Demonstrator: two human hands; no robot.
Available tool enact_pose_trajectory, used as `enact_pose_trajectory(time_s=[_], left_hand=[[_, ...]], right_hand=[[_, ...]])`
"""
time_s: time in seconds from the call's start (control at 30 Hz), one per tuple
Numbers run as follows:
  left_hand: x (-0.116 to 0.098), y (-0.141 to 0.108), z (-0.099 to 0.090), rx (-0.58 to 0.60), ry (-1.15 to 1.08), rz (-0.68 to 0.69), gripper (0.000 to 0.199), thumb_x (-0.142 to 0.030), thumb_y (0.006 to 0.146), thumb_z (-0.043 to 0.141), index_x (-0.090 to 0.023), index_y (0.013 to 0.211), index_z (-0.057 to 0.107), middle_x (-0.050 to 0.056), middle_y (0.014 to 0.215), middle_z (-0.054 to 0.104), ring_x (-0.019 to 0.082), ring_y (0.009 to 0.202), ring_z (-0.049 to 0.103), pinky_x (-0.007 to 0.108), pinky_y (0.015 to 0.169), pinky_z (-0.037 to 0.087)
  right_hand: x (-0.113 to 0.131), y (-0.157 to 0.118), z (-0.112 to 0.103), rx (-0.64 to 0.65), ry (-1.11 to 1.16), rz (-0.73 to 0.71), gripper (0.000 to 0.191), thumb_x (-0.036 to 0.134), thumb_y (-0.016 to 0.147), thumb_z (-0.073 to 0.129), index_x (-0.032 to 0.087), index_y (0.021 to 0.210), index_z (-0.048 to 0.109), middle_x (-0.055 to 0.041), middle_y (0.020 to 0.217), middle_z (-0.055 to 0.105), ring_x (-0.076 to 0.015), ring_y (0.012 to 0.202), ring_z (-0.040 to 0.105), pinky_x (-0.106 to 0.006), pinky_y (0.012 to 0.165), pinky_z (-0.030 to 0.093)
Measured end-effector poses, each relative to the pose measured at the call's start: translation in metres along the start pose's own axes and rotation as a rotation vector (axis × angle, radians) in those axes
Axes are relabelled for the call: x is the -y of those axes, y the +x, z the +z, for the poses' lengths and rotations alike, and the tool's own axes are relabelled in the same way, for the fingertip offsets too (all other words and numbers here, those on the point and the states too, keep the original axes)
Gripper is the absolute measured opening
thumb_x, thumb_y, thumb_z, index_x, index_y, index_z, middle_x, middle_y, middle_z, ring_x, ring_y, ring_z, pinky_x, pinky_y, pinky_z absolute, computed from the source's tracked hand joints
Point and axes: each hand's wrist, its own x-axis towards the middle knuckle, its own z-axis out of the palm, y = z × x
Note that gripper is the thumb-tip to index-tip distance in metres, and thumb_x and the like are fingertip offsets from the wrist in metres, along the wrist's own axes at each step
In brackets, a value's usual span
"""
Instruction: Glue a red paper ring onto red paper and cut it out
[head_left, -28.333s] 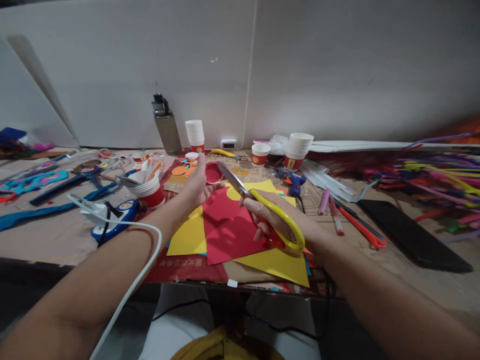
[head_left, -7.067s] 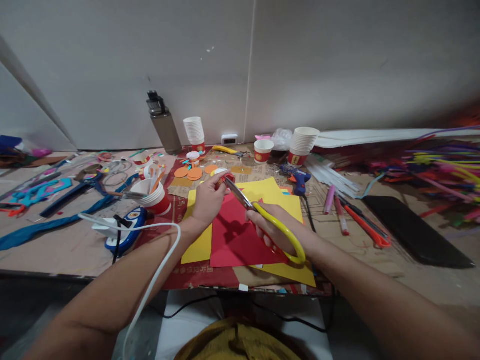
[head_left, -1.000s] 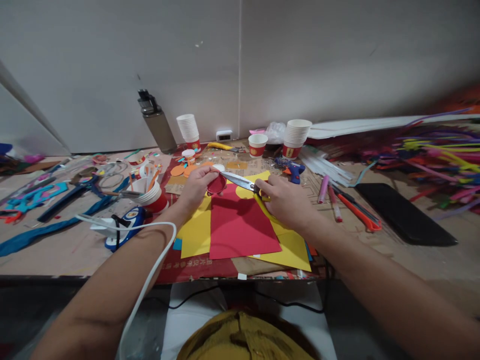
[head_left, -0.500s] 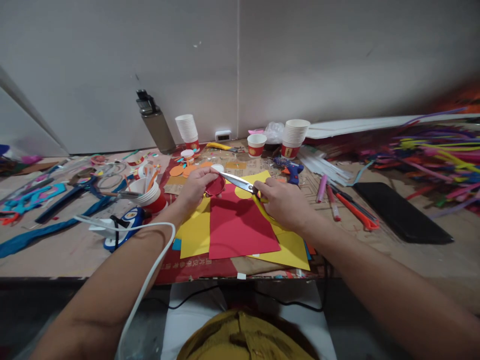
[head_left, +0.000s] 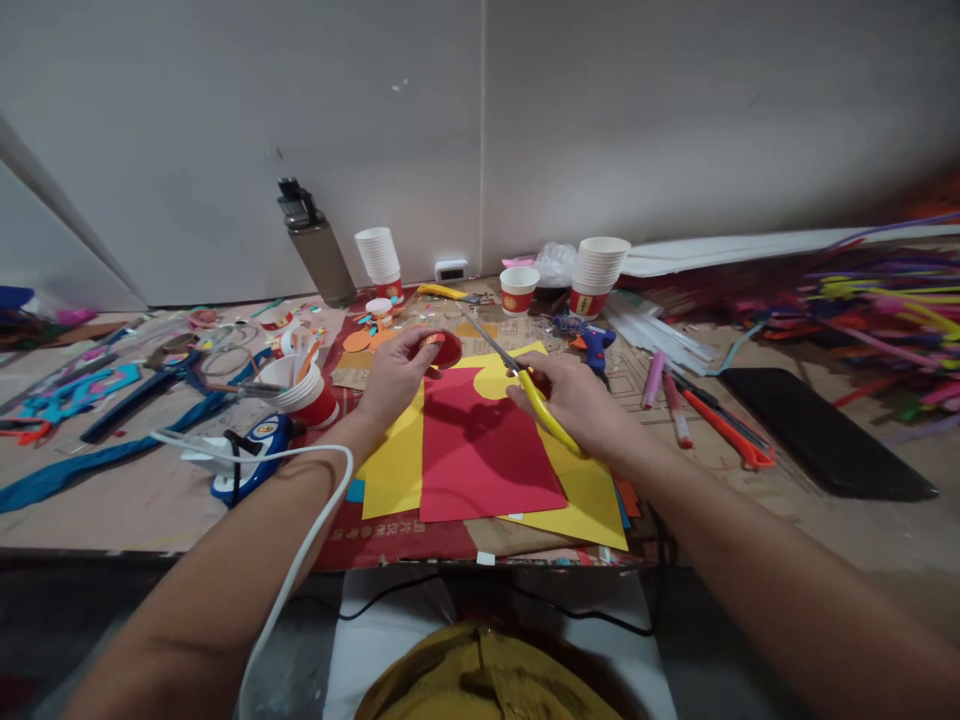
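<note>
My left hand [head_left: 397, 372] is closed on a small red paper cup [head_left: 448, 349], with a bit of its printed side showing by the thumb. In my right hand [head_left: 574, 395] are scissors [head_left: 541, 408] with yellow handles, their long blades pointing up and left. The blades look nearly together and are apart from the cup. Beneath both hands lies a sheet of red paper [head_left: 480, 460] on top of yellow paper [head_left: 394, 480]. A yellow paper circle [head_left: 491, 382] rests at the red sheet's upper edge, close to the scissors.
Stacked paper cups [head_left: 600, 265] stand at the back, beside a single cup [head_left: 518, 292]. A blue glue gun [head_left: 596, 343] lies right of centre. Further right are markers [head_left: 654, 378], a black phone-like slab [head_left: 825, 430] and pipe cleaners [head_left: 892, 320]. A white cable [head_left: 330, 500] crosses my left forearm.
The scissors have come away from the cup, and my right hand has turned so the yellow handles show. My left hand has tilted the cup and shifted it slightly right and up.
</note>
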Motion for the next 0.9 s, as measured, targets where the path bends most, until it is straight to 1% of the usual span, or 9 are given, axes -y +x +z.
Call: enact_pose_trajectory(time_s=[0.1,0.2,0.3,0.43,0.53,0.63,0.73,0.83,0.9], left_hand=[[0.001,0.0,0.001,-0.071,0.013,0.042,0.032,-0.04,0.079,0.07,-0.016,0.1,0.071,0.005,0.093,0.069,0.015,0.074,0.065,0.025,0.054,0.06],[0.003,0.001,0.001,-0.088,-0.018,0.07,0.032,-0.041,0.078,0.071,-0.016,0.098,0.071,0.005,0.093,0.069,0.015,0.075,0.066,0.025,0.052,0.061],[0.005,0.002,0.001,-0.067,-0.061,0.065,0.031,-0.04,0.078,0.071,-0.017,0.099,0.071,0.005,0.094,0.07,0.016,0.077,0.068,0.025,0.052,0.061],[0.008,0.003,0.0,-0.028,-0.128,0.059,0.028,-0.037,0.079,0.071,-0.019,0.101,0.069,0.005,0.094,0.071,0.016,0.078,0.07,0.027,0.057,0.062],[0.01,0.003,-0.002,0.013,-0.21,0.041,0.026,-0.033,0.082,0.069,-0.02,0.103,0.067,0.004,0.093,0.071,0.015,0.076,0.071,0.027,0.059,0.062],[0.012,0.003,-0.002,0.047,-0.272,0.003,0.024,-0.031,0.081,0.07,-0.019,0.102,0.066,0.003,0.091,0.072,0.015,0.073,0.071,0.027,0.058,0.061],[0.012,0.003,-0.002,0.083,-0.293,-0.007,0.022,-0.029,0.08,0.07,-0.019,0.099,0.066,0.003,0.092,0.072,0.015,0.073,0.071,0.025,0.057,0.06],[0.011,0.003,-0.003,0.11,-0.285,-0.004,0.021,-0.03,0.081,0.069,-0.019,0.098,0.066,0.003,0.092,0.072,0.015,0.072,0.071,0.025,0.059,0.06],[0.011,0.003,-0.004,0.122,-0.278,-0.002,0.02,-0.03,0.082,0.069,-0.019,0.098,0.066,0.003,0.091,0.072,0.015,0.072,0.071,0.025,0.061,0.06]], right_hand=[[0.005,-0.003,-0.002,0.037,0.071,0.008,0.025,0.04,0.087,0.055,0.018,0.095,0.063,-0.0001,0.076,0.06,-0.0138,0.065,0.05,-0.026,0.058,0.033],[0.005,-0.005,-0.001,0.077,0.134,0.021,0.023,0.041,0.087,0.055,0.018,0.089,0.061,0.0006,0.073,0.059,-0.0131,0.064,0.049,-0.025,0.058,0.034],[0.006,-0.006,0.0,0.14,0.215,0.057,0.021,0.039,0.086,0.055,0.019,0.084,0.06,0.0028,0.067,0.054,-0.0105,0.058,0.046,-0.024,0.055,0.034],[0.013,-0.008,-0.006,0.244,0.318,0.186,0.022,0.04,0.089,0.051,0.02,0.091,0.06,0.0062,0.059,0.047,-0.0075,0.044,0.042,-0.022,0.045,0.035],[0.019,-0.01,-0.011,0.334,0.355,0.273,0.025,0.044,0.089,0.051,0.021,0.093,0.059,0.006,0.059,0.048,-0.0078,0.04,0.044,-0.02,0.037,0.036],[0.022,-0.011,-0.014,0.39,0.383,0.318,0.026,0.046,0.089,0.052,0.021,0.094,0.058,0.0051,0.06,0.05,-0.0082,0.04,0.047,-0.019,0.034,0.037],[0.022,-0.011,-0.014,0.411,0.408,0.326,0.025,0.043,0.09,0.051,0.02,0.094,0.058,0.0037,0.062,0.053,-0.0082,0.041,0.049,-0.019,0.035,0.039],[0.021,-0.012,-0.016,0.432,0.411,0.282,0.023,0.04,0.092,0.049,0.018,0.091,0.057,0.0031,0.061,0.055,-0.0081,0.041,0.052,-0.019,0.037,0.041],[0.021,-0.012,-0.016,0.446,0.412,0.262,0.023,0.04,0.092,0.049,0.018,0.089,0.056,0.0029,0.062,0.056,-0.008,0.041,0.052,-0.019,0.037,0.04]])
